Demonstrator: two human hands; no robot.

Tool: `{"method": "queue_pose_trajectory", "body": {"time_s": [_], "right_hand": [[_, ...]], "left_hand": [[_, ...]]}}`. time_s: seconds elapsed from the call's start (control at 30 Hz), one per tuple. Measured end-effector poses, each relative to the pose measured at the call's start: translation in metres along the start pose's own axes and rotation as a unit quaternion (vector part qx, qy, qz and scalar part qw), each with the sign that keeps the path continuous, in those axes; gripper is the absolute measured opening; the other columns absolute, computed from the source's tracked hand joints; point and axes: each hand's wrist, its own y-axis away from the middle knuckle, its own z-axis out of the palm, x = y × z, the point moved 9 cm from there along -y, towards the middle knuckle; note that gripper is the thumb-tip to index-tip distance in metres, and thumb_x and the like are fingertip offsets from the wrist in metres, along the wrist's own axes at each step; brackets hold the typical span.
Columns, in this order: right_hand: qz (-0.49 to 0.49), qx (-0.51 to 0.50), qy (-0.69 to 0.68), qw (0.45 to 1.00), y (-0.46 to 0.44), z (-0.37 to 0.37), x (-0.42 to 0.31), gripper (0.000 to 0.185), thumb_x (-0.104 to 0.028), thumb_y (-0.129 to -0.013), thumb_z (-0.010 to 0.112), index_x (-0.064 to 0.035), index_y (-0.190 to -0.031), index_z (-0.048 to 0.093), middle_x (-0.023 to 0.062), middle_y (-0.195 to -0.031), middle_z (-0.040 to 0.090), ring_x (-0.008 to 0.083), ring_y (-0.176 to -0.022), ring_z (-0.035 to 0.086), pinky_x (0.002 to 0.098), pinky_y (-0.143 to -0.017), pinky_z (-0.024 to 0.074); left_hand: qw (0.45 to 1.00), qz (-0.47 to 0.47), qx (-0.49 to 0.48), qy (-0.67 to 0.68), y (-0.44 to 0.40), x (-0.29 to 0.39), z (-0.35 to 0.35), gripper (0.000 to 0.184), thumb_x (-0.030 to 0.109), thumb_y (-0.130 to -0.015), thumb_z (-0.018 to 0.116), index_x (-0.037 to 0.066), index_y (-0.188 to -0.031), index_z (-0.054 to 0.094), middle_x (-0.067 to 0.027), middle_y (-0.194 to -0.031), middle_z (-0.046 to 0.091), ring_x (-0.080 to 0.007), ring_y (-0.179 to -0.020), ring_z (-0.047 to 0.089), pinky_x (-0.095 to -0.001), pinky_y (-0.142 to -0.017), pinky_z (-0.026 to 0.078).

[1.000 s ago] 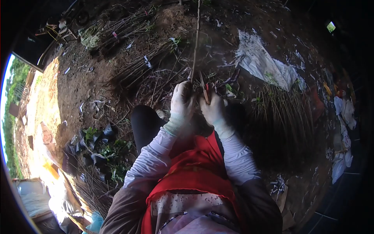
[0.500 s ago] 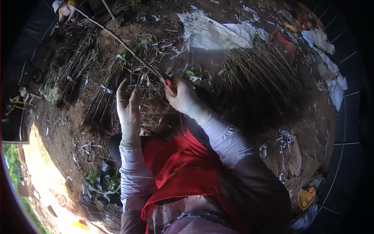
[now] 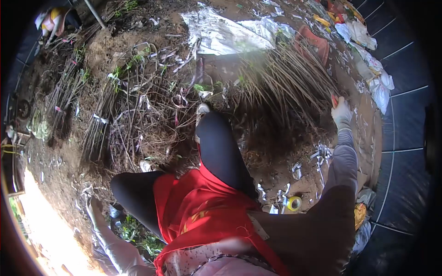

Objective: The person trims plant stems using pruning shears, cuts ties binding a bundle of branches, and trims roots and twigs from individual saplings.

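My right hand [image 3: 341, 113], in a pale glove, is stretched out to the right, closed around a small tool with a red handle [image 3: 334, 100]. Its working end is too small to make out. Just left of that hand lies a large bundle of thin bare stems [image 3: 294, 78] with some green leaves at their far ends. Low on the left, my left hand [image 3: 95, 208] reaches down by the ground, beside leafy green plants [image 3: 138, 234]. Its fingers are dim and bunched against the soil, so their grip is unclear.
Tied stem bundles [image 3: 99, 124] lie at left, with loose twigs and roots [image 3: 152, 119] before my feet. A white sack [image 3: 225, 34] and a reddish basket [image 3: 313, 43] lie beyond. A yellow tape roll [image 3: 294, 203] sits at right. Another person [image 3: 55, 20] bends far left.
My hands have parted from the middle: the right went far right with the red-handled tool, the left down and left. The long stem between them is no longer held there. My view shifted.
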Motion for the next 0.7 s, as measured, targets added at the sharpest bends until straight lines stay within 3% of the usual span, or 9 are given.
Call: {"method": "queue_pose_trajectory", "body": {"time_s": [0.1,0.2,0.27,0.3,0.33,0.43,0.47,0.53,0.7], "right_hand": [[0.000,0.014,-0.015,1.000,-0.004,-0.007,-0.024,0.054,-0.023,-0.068,0.073,-0.0189,-0.114,0.045,0.0121,-0.128,0.044,0.0334,-0.116,0.045,0.0533,-0.088,0.0383],[-0.115,0.084,-0.081,0.987,-0.004,-0.012,-0.100,0.057,-0.020,-0.068,0.073,-0.0179,-0.118,0.044,0.0135,-0.116,0.049,0.0346,-0.110,0.047,0.0508,-0.087,0.0397],[-0.233,0.103,-0.232,0.939,0.004,-0.021,-0.178,0.049,-0.014,-0.073,0.069,-0.0136,-0.116,0.045,0.0122,-0.099,0.054,0.0274,-0.096,0.054,0.0423,-0.080,0.0434],[-0.243,0.045,-0.335,0.909,0.019,-0.032,-0.226,0.045,-0.013,-0.075,0.067,-0.0120,-0.115,0.045,0.0098,-0.091,0.054,0.0221,-0.087,0.054,0.0368,-0.075,0.0438],[-0.264,-0.003,-0.416,0.870,0.039,-0.042,-0.274,0.038,-0.011,-0.079,0.064,-0.0108,-0.113,0.046,0.0059,-0.085,0.052,0.0158,-0.077,0.051,0.0307,-0.068,0.0430],[-0.330,-0.045,-0.566,0.754,0.100,-0.060,-0.408,0.025,-0.009,-0.083,0.061,-0.0054,-0.106,0.051,0.0007,-0.080,0.054,0.0078,-0.063,0.050,0.0221,-0.059,0.0423],[-0.322,-0.082,-0.620,0.711,0.127,-0.063,-0.449,0.024,-0.009,-0.083,0.061,-0.0037,-0.105,0.052,0.0007,-0.080,0.055,0.0076,-0.063,0.051,0.0218,-0.059,0.0427],[-0.287,-0.252,-0.707,0.596,0.194,-0.072,-0.525,0.025,-0.006,-0.082,0.061,-0.0014,-0.105,0.054,0.0032,-0.082,0.059,0.0080,-0.065,0.054,0.0210,-0.060,0.0442],[-0.219,-0.478,-0.671,0.523,0.312,-0.023,-0.633,0.030,-0.001,-0.080,0.061,0.0033,-0.108,0.050,0.0050,-0.078,0.061,0.0090,-0.062,0.056,0.0216,-0.055,0.0472]], "left_hand": [[0.979,-0.109,-0.167,-0.035,-0.020,-0.077,-0.016,0.017,0.028,-0.082,0.059,0.016,-0.075,0.050,0.0050,-0.066,0.046,-0.0047,-0.055,0.039,-0.0205,-0.049,0.031],[0.991,-0.131,-0.030,-0.012,-0.008,-0.109,-0.013,0.020,0.029,-0.082,0.062,0.015,-0.094,0.056,0.0040,-0.077,0.049,-0.0055,-0.068,0.044,-0.0229,-0.060,0.038],[0.977,-0.132,-0.083,-0.148,0.008,-0.080,0.027,0.020,0.030,-0.083,0.059,0.012,-0.092,0.057,0.0025,-0.076,0.049,-0.0077,-0.068,0.045,-0.0246,-0.060,0.039],[0.955,-0.124,-0.093,-0.253,0.006,-0.071,0.030,0.021,0.030,-0.084,0.057,0.010,-0.089,0.058,0.0011,-0.075,0.049,-0.0090,-0.067,0.045,-0.0254,-0.059,0.039],[0.982,-0.082,-0.118,-0.125,-0.049,-0.174,0.004,0.023,0.028,-0.083,0.057,0.006,-0.089,0.057,-0.0013,-0.073,0.049,-0.0103,-0.064,0.045,-0.0257,-0.057,0.039],[0.955,-0.043,-0.117,-0.269,-0.006,-0.081,0.067,0.028,0.029,-0.081,0.054,0.004,-0.092,0.060,-0.0058,-0.077,0.060,-0.0162,-0.072,0.055,-0.0310,-0.066,0.045],[0.946,0.047,-0.136,-0.291,-0.031,-0.120,0.073,0.028,0.028,-0.080,0.055,0.002,-0.090,0.061,-0.0074,-0.076,0.060,-0.0166,-0.071,0.055,-0.0309,-0.066,0.045],[0.931,0.036,-0.127,-0.340,-0.033,-0.137,0.095,0.026,0.029,-0.078,0.057,0.006,-0.089,0.062,-0.0136,-0.082,0.064,-0.0275,-0.077,0.061,-0.0361,-0.071,0.047],[0.920,-0.038,-0.211,-0.329,-0.047,-0.221,0.139,0.026,0.028,-0.080,0.052,0.005,-0.089,0.061,-0.0186,-0.082,0.064,-0.0354,-0.080,0.061,-0.0419,-0.071,0.048]]}}
